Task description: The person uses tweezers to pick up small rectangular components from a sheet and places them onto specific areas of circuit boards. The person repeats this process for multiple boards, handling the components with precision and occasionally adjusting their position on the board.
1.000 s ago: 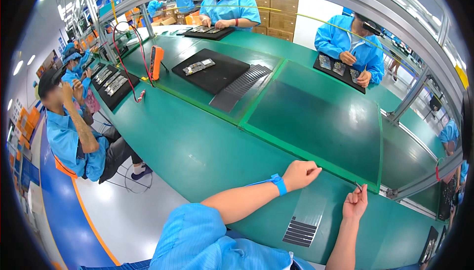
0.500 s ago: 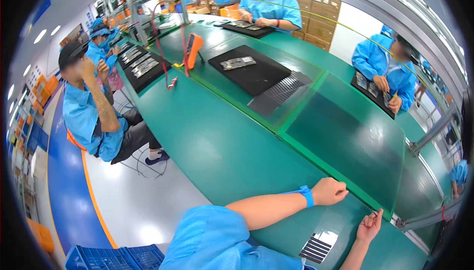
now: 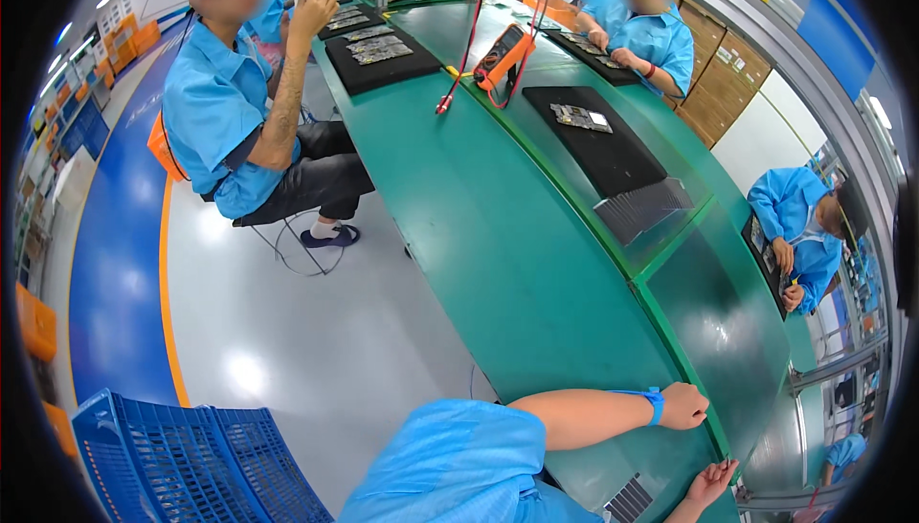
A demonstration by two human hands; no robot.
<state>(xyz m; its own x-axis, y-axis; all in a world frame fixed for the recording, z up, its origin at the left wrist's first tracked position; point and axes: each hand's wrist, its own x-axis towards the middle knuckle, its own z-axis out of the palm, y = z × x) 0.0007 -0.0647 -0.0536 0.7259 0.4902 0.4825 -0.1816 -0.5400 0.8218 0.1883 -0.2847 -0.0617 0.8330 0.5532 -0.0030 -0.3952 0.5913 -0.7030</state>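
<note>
My left hand (image 3: 685,406), with a blue wrist strap (image 3: 656,406) behind it, is closed in a fist at the green rail (image 3: 697,379) along the bench. Its curled fingers hide anything inside. My right hand (image 3: 710,485) is nearer me, palm partly up and fingers drawn together, with its fingertips at the rail's near end. Whatever it holds, if anything, is too small to make out. Between my forearms and the bench's near edge lies a sheet with black strips (image 3: 629,499), partly cut off by my sleeve.
Beyond the rail, a black mat (image 3: 593,145) carries a circuit board (image 3: 581,117), beside dark strips (image 3: 643,209). An orange multimeter (image 3: 504,54) with red leads stands farther off. A seated co-worker (image 3: 225,111) is at left; others work across the bench. Blue crates (image 3: 182,456) stand lower left.
The view has swung left, so the bench and co-workers appear shifted right. Both my hands stay by the rail in much the same poses. The seated co-worker now holds up something small and white.
</note>
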